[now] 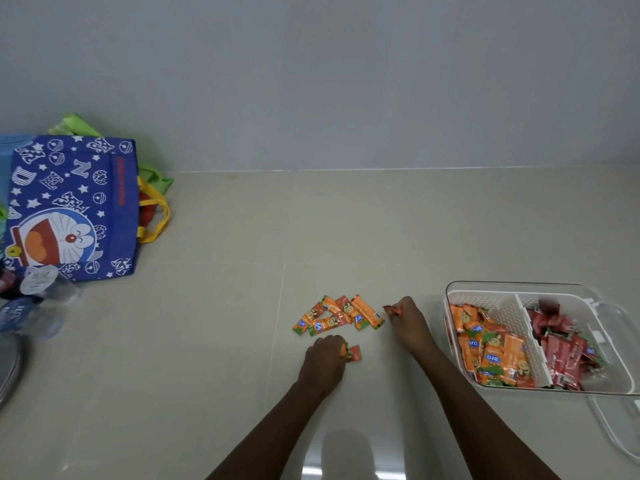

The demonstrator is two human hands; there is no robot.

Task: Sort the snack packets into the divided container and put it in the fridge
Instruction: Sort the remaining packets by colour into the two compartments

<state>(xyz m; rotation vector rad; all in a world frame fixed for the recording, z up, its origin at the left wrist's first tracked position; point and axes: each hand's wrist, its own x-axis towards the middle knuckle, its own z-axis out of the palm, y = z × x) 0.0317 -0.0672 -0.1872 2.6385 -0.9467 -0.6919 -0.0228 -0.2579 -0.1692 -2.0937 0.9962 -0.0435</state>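
Several orange snack packets (337, 315) lie in a loose heap on the pale floor. Just below the heap my left hand (325, 358) grips an orange packet (354, 353) by its end. To the right of the heap my right hand (407, 318) pinches a small red packet (391, 309). At the far right stands the clear divided container (450, 296); its left compartment holds orange packets (491, 351) and its right compartment holds red packets (568, 351), with a white divider (519, 327) between them.
A blue cartoon-print bag (69, 209) with yellow handles leans at the left wall, with green bags behind it. Water bottles (34, 306) lie at the left edge. A clear lid (613, 431) lies under the container's near right side.
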